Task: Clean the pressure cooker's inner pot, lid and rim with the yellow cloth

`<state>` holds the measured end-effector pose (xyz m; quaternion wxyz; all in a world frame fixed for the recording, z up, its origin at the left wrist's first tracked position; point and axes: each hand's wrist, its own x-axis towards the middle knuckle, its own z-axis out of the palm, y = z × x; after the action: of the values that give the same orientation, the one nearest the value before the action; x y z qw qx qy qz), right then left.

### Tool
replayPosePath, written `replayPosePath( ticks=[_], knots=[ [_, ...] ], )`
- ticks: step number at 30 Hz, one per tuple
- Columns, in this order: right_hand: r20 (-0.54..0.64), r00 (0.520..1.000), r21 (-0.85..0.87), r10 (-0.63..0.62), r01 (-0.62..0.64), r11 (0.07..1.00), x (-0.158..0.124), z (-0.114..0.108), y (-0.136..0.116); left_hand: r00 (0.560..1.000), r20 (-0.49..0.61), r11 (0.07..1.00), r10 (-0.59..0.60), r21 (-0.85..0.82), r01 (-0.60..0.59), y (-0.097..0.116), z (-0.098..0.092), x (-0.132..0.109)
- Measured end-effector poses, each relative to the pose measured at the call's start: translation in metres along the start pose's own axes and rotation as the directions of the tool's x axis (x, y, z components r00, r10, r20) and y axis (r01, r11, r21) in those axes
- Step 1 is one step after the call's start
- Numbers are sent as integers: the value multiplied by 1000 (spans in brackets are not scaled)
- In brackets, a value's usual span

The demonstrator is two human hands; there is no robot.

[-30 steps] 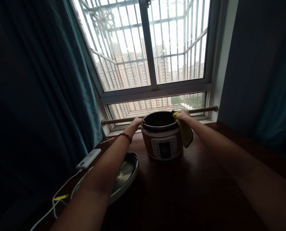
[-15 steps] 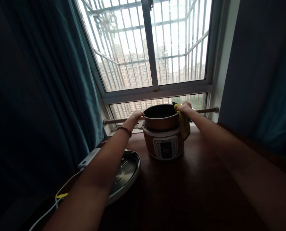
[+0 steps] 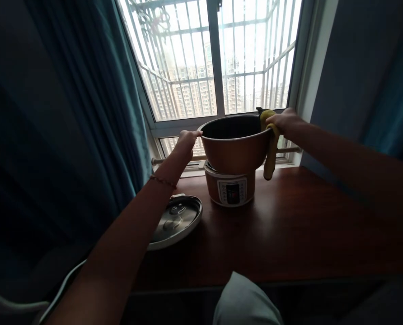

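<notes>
While left hand (image 3: pixel 187 142) pinches the pot (image 3: pixel 235 153) at its rim, right hand (image 3: pixel 287 122) grabs the other side with a yellow cloth (image 3: pixel 271 158), cooker (image 3: pixel 213 188) sitting lower.

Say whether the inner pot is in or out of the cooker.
Out: the left hand and right hand hold the inner pot up, its base partly hiding the cooker.

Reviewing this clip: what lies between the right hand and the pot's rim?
In the head view, a yellow cloth lies between the right hand and the pot, its end hanging outside.
</notes>
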<state>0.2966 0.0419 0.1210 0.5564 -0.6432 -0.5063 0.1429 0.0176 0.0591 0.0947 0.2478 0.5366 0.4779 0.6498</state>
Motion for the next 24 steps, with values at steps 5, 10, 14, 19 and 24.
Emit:
replayPosePath(
  ticks=[5, 10, 14, 19, 24],
  knots=[
    [72, 995, 36, 75, -77, 996, -78, -41, 36, 986, 162, 998, -42, -39, 49, 5, -28, -94],
    [117, 983, 187, 140, -160, 969, -145, -42, 101, 984, 126, 992, -124, -11, 127, -34, -46, -184],
    [166, 976, 183, 142, -172, 968, -176, -23, 152, 982, 57, 982, -179, 62, 176, -77, -55, -229],
    [249, 949, 191, 192, -242, 951, -193, 1, 188, 984, 27, 980, -176, 95, 173, -117, -60, -252],
    [271, 940, 175, 209, -262, 949, -196, 19, 201, 978, 16, 972, -210, 108, 207, -142, -61, -256]
  ],
)
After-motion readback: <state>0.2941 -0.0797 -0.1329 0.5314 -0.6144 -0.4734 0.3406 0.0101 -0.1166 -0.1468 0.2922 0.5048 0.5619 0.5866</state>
